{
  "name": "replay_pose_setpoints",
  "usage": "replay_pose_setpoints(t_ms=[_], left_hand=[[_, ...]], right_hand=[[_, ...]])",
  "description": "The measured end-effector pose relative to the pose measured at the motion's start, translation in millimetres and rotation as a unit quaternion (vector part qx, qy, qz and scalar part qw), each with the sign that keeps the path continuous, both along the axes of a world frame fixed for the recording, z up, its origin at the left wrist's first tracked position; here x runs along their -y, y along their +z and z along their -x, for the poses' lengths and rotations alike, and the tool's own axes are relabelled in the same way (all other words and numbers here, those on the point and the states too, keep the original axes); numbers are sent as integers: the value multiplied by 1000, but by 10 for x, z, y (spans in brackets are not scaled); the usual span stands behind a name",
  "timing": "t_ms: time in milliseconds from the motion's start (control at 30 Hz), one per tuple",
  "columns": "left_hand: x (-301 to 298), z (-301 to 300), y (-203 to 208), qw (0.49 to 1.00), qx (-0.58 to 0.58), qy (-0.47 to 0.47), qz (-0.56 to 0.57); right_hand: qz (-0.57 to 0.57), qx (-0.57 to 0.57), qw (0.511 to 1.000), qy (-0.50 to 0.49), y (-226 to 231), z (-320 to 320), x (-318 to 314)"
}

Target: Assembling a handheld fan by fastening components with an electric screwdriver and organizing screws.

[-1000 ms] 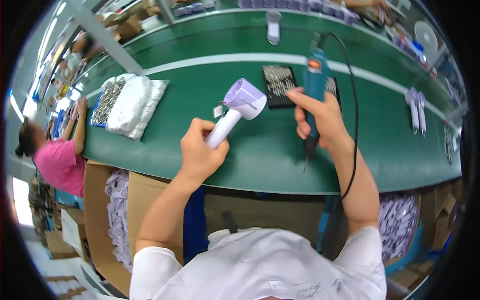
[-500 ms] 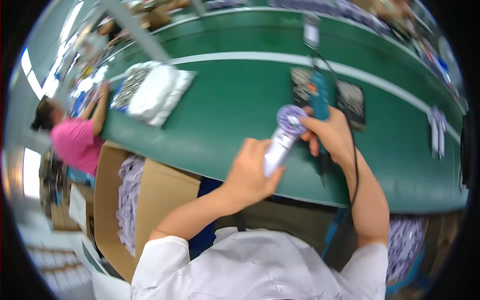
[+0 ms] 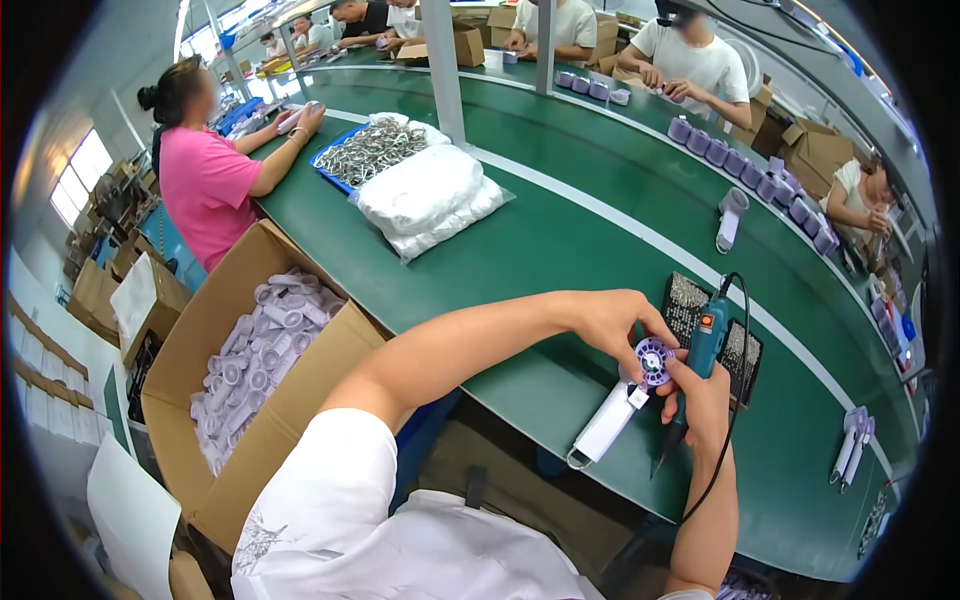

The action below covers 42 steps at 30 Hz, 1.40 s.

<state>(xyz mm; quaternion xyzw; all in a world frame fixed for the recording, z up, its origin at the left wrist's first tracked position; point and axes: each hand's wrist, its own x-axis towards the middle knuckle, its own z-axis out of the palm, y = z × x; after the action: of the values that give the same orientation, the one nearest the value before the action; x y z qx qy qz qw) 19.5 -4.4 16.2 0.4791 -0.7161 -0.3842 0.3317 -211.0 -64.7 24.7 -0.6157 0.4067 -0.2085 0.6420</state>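
Observation:
A small handheld fan (image 3: 606,424) with a white handle and a round purple head is held between my hands, above the green work surface (image 3: 560,395). Closed on the rim of its head from the far left is my left hand (image 3: 615,322). The handle slants down toward me and ends in a metal loop. My right hand (image 3: 706,398) grips a teal electric screwdriver (image 3: 708,338), bit pointing down and away from the fan. Its thumb and fingertips also touch the fan head's right side. Behind the screwdriver lie black trays (image 3: 688,303) of small metal parts.
At my left stands a cardboard box (image 3: 165,400) of lilac fan shells (image 3: 265,350). Beyond it are a bag of white material (image 3: 430,195) and a blue tray of metal loops (image 3: 370,155). More fans (image 3: 852,445) lie right. A person in pink (image 3: 205,160) works at left.
My left hand has shifted from the fan's handle to its head. The view has swung left, showing more of the box and bench. The screwdriver stays in my right hand.

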Motion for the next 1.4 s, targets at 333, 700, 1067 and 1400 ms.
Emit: replay_pose_setpoints(t_ms=[333,700,1067,1400], left_hand=[[118,-113,-145,999,-33,-1,-18],[13,2,-214,999,-32,10,34],[-23,-36,-143,998,-31,21,56],[-9,17,-250,997,-46,56,35]], right_hand=[[-1,-28,999,-15,19,-81,61],[28,-45,998,-42,76,23,51],[293,420,855,-82,868,-120,632],[263,413,866,-96,262,-522,840]])
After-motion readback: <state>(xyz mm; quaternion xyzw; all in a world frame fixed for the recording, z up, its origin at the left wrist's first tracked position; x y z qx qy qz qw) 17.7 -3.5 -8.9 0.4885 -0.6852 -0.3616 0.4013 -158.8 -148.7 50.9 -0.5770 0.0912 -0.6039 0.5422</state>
